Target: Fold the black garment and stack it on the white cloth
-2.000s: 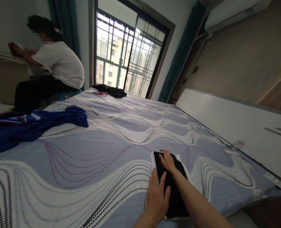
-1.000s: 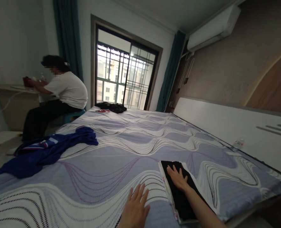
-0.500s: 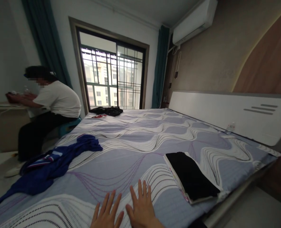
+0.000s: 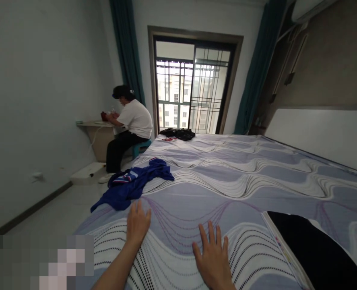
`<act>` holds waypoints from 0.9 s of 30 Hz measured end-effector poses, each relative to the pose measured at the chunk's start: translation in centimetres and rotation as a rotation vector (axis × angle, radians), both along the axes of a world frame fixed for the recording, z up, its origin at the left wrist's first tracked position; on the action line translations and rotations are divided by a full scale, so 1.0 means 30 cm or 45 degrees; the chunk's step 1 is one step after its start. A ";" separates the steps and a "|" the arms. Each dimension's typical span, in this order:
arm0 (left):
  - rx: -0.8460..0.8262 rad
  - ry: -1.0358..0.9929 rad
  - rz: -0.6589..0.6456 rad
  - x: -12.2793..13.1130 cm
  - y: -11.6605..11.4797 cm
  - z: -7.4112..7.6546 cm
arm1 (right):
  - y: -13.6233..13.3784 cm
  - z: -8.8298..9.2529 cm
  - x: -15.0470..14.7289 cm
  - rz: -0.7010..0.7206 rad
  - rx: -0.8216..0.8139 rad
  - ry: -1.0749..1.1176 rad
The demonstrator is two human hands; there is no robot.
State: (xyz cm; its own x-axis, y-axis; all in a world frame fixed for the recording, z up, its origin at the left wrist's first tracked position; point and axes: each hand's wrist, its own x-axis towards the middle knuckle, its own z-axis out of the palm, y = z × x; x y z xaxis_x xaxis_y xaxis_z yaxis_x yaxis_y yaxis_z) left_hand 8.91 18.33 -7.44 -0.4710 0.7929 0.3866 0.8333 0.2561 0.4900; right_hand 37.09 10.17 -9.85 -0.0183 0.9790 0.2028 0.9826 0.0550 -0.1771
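Observation:
My left hand (image 4: 137, 222) is over the patterned bedsheet (image 4: 190, 217), just short of a crumpled blue garment (image 4: 126, 187) at the bed's left edge. Its fingers are extended and hold nothing. Palm down and fingers spread, my right hand (image 4: 213, 255) lies on or just above the sheet, also with nothing in it. To its right is a folded black cloth (image 4: 312, 245) with pale layers showing along its left side. The sheet has wavy white bands on grey-blue.
A person (image 4: 134, 121) in a white top sits on a blue stool (image 4: 140, 147) at a small table (image 4: 98, 127). Dark cloth items (image 4: 182, 133) lie at the bed's far end. A white headboard (image 4: 323, 133) borders the right side; floor shows at left.
The view has turned left. My hands have moved apart, the left one reaching forward towards the blue garment. The garment and the black cloth seem to lie as before.

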 end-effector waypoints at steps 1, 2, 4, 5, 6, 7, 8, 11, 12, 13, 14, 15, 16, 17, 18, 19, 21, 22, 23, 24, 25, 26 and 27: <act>0.039 -0.049 0.114 -0.030 0.041 0.012 | 0.001 0.000 0.000 -0.002 0.016 -0.009; 0.063 -0.093 0.227 -0.059 0.080 0.024 | 0.002 -0.001 -0.001 -0.001 0.032 -0.013; 0.090 -0.202 0.420 -0.110 0.148 0.044 | 0.006 -0.005 -0.002 -0.003 0.060 -0.006; 0.083 -0.255 0.479 -0.133 0.176 0.052 | 0.008 -0.009 -0.003 -0.009 0.074 0.004; 0.061 -0.305 0.511 -0.153 0.201 0.057 | 0.011 -0.013 -0.005 -0.016 0.087 0.018; 0.027 -0.352 0.524 -0.171 0.222 0.061 | 0.014 -0.017 -0.006 -0.022 0.100 0.032; -0.014 -0.393 0.522 -0.186 0.238 0.063 | 0.016 -0.021 -0.007 -0.029 0.115 0.046; -0.118 -0.470 0.444 -0.202 0.262 0.066 | 0.019 -0.031 -0.010 -0.043 0.162 0.068; -0.132 -0.481 0.388 -0.193 0.260 0.066 | 0.019 -0.034 -0.011 -0.039 0.175 0.065; -0.133 -0.486 0.310 -0.177 0.254 0.065 | 0.019 -0.036 -0.011 -0.028 0.188 0.060; -0.124 -0.489 0.211 -0.152 0.242 0.064 | 0.018 -0.038 -0.011 -0.016 0.200 0.055; -0.110 -0.494 0.095 -0.119 0.225 0.061 | 0.018 -0.041 -0.010 -0.004 0.213 0.052; -0.094 -0.501 -0.032 -0.077 0.201 0.058 | 0.017 -0.043 -0.009 0.004 0.226 0.052; -0.080 -0.514 -0.165 -0.029 0.170 0.055 | 0.017 -0.046 -0.008 0.009 0.241 0.056; -0.072 -0.531 -0.300 0.026 0.132 0.052 | 0.016 -0.049 -0.006 0.014 0.256 0.063; -0.075 -0.552 -0.435 0.084 0.087 0.049 | 0.015 -0.051 -0.004 0.020 0.271 0.073; -0.109 -0.592 -0.686 0.205 -0.022 0.043 | 0.010 -0.053 0.004 0.060 0.305 0.103; -0.142 -0.613 -0.802 0.264 -0.083 0.039 | 0.007 -0.052 0.010 0.092 0.324 0.124; -0.177 -0.630 -0.904 0.318 -0.146 0.032 | 0.003 -0.051 0.017 0.132 0.340 0.149; -0.212 -0.643 -0.993 0.365 -0.209 0.022 | -0.001 -0.050 0.026 0.175 0.355 0.175; -0.243 -0.659 -1.070 0.406 -0.269 0.008 | -0.004 -0.049 0.034 0.219 0.371 0.200; -0.278 -0.703 -1.141 0.438 -0.324 -0.007 | -0.005 -0.048 0.042 0.271 0.388 0.219; -0.308 -0.781 -1.184 0.464 -0.373 -0.024 | -0.006 -0.048 0.049 0.326 0.412 0.232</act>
